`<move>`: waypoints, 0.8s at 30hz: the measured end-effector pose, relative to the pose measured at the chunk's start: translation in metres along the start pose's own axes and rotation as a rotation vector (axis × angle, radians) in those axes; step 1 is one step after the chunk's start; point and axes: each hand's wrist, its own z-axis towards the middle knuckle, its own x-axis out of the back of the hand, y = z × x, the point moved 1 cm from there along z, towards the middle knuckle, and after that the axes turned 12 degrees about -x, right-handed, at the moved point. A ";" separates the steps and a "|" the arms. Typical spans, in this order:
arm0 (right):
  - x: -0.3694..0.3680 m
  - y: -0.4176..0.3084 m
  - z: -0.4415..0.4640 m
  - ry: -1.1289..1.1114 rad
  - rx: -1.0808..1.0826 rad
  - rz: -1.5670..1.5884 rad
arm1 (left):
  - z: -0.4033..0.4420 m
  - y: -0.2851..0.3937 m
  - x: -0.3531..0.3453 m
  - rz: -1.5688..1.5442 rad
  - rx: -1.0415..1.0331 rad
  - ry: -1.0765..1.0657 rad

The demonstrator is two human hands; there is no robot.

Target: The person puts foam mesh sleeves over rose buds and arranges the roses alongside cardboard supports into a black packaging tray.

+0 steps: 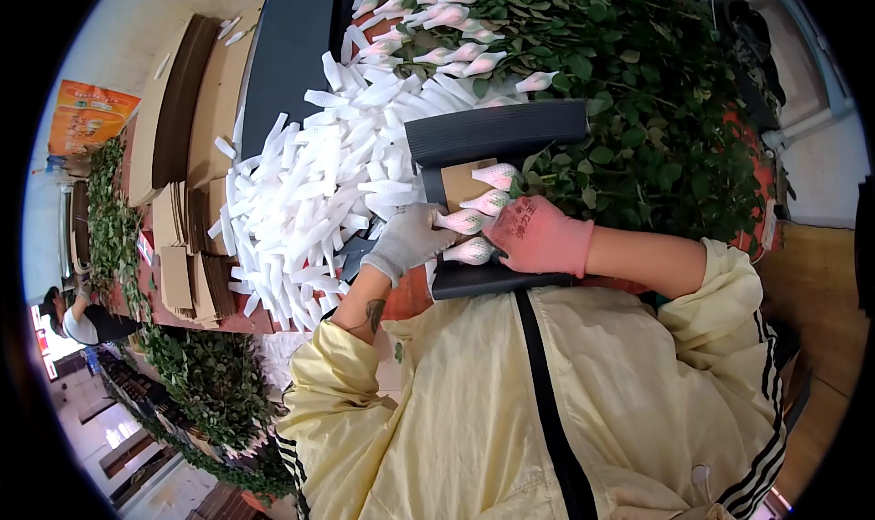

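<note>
My left hand (409, 239), in a pale grey glove, pinches the tip of a rose bud (462, 221) covered by a white foam net sleeve. My right hand (536, 236), in a pink-red glove with dark print, is closed around the base of that rose, hiding its stem. Other sleeved roses (497, 175) lie beside it in a row, buds pointing left. They rest on a piece of brown cardboard (462, 185) between the raised flaps of a black corrugated sheet (497, 130). One more sleeved bud (468, 251) sits just below my hands.
A big heap of white foam sleeves (310, 187) covers the table at left. Leafy rose stems (638, 92) spread across the back and right. Stacked cardboard (182, 110) and a dark sheet (287, 64) lie farther left. Another person (87, 319) is at the far left.
</note>
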 end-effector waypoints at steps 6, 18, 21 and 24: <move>0.002 -0.002 0.005 -0.108 0.053 -0.093 | 0.003 0.018 0.014 -0.109 0.134 -0.147; -0.016 0.009 0.000 -0.031 0.036 0.018 | -0.035 0.035 0.024 -0.010 -0.027 -0.049; -0.018 0.009 -0.002 0.034 0.032 0.068 | -0.039 0.026 0.019 0.032 0.026 -0.099; -0.024 0.011 -0.008 0.121 0.030 0.112 | -0.039 0.012 0.011 -0.198 0.087 -0.035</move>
